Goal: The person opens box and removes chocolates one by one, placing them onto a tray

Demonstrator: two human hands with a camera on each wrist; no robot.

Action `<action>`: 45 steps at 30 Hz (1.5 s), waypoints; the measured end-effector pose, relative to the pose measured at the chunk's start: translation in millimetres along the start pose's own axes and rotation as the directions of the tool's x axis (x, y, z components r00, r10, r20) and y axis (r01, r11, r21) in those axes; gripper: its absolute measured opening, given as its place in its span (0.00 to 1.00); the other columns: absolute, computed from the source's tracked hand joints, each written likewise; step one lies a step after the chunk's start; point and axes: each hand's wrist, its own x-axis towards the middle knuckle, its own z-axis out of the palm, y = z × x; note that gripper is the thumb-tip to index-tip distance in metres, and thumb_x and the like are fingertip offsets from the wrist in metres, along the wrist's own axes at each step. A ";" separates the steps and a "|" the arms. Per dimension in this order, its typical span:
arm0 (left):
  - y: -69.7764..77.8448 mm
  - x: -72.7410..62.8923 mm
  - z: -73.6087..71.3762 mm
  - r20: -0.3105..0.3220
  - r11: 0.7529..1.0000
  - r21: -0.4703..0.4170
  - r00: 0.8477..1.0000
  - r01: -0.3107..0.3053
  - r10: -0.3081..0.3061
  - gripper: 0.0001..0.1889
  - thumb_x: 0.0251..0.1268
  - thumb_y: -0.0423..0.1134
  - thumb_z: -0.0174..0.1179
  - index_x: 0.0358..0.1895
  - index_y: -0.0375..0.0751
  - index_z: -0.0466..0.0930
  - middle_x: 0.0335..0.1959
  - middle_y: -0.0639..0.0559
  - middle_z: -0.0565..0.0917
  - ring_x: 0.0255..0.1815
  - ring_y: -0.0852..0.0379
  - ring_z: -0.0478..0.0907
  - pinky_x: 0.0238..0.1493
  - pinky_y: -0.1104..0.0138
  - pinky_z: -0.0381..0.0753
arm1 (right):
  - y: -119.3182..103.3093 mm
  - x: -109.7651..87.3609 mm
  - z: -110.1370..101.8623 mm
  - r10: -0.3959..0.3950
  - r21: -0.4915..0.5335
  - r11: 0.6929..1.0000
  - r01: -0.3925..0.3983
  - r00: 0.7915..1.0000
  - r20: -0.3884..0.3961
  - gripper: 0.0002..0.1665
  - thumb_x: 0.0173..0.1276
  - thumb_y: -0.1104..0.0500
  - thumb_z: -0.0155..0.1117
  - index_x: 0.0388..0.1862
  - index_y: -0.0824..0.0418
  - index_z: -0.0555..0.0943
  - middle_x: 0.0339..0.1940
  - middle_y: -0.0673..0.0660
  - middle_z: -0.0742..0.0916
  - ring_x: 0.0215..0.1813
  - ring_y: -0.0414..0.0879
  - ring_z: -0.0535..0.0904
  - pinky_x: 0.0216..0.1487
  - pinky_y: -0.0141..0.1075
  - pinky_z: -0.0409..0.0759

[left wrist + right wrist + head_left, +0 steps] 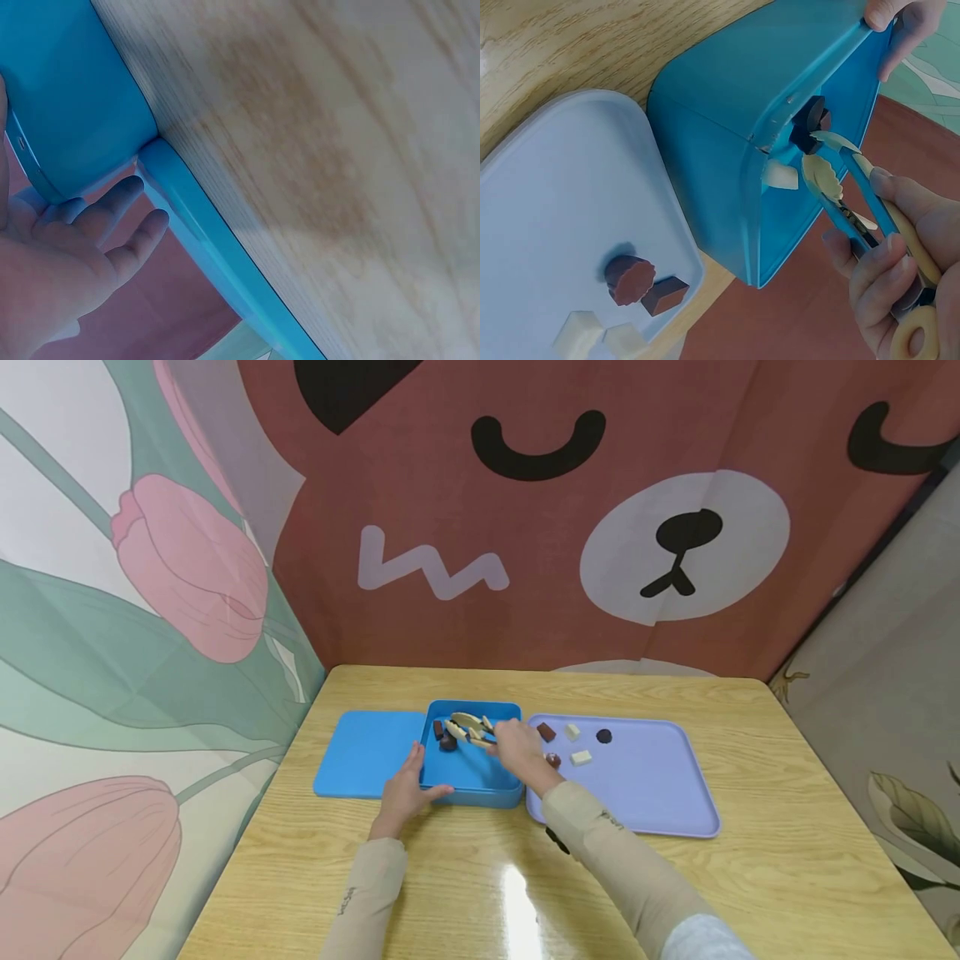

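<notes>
My right hand [519, 747] grips tongs [823, 177] with cream scalloped tips and blue arms. Their tips are apart, over the inside of a blue box [480, 797]. Beside the tips in the right wrist view are dark chocolates [807, 120] and a white piece [782, 177], both in the box. At the box's front left corner rests my left hand [403, 789], its thumb along the front rim and its fingers extended by the left side. In the left wrist view, the fingers [139, 244] look loosely spread near the box's corner.
A lilac tray [660, 810] lies right of the box, bearing white pieces [581, 758], brown chocolates [546, 732] and a dark round one [604, 737]. Left of the box lies a flat blue lid [367, 756]. Printed curtains [540, 635] hang behind the wooden table [450, 893].
</notes>
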 end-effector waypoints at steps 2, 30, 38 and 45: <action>0.1 0.0 0.3 0.001 1.000 0.001 1.000 0.001 -0.001 0.52 0.44 0.60 0.63 0.68 0.31 0.50 0.69 0.40 0.49 0.64 0.39 0.55 0.55 0.50 0.64 | 0.6 -0.4 0.2 0.002 0.003 1.000 -0.002 1.000 0.002 0.17 0.56 0.49 0.66 0.16 0.58 0.75 0.15 0.51 0.75 0.19 0.43 0.70 0.15 0.34 0.68; -0.3 0.3 2.8 0.008 1.000 -0.017 1.000 0.025 -0.025 0.52 0.45 0.58 0.64 0.68 0.32 0.49 0.69 0.41 0.47 0.65 0.40 0.52 0.58 0.48 0.60 | 28.3 -28.3 -11.9 0.000 0.115 0.993 0.013 0.994 -0.112 0.21 0.53 0.46 0.67 0.15 0.60 0.74 0.15 0.53 0.75 0.17 0.45 0.70 0.15 0.36 0.67; 2.7 0.1 1.3 0.016 0.999 -0.016 0.999 0.032 -0.032 0.52 0.44 0.59 0.64 0.68 0.32 0.49 0.69 0.42 0.47 0.66 0.41 0.51 0.59 0.48 0.58 | 32.0 -41.4 -16.7 -0.040 0.118 0.991 0.061 0.983 -0.177 0.19 0.52 0.47 0.68 0.19 0.60 0.76 0.16 0.53 0.76 0.17 0.45 0.71 0.13 0.35 0.66; 3.4 -0.8 0.1 0.018 0.999 -0.021 0.999 0.039 -0.038 0.52 0.45 0.59 0.64 0.68 0.33 0.48 0.70 0.43 0.47 0.66 0.42 0.50 0.60 0.50 0.58 | 43.0 -53.8 -21.3 -0.055 0.169 0.981 0.092 0.976 -0.211 0.18 0.52 0.48 0.68 0.29 0.62 0.81 0.17 0.53 0.76 0.16 0.43 0.68 0.11 0.32 0.62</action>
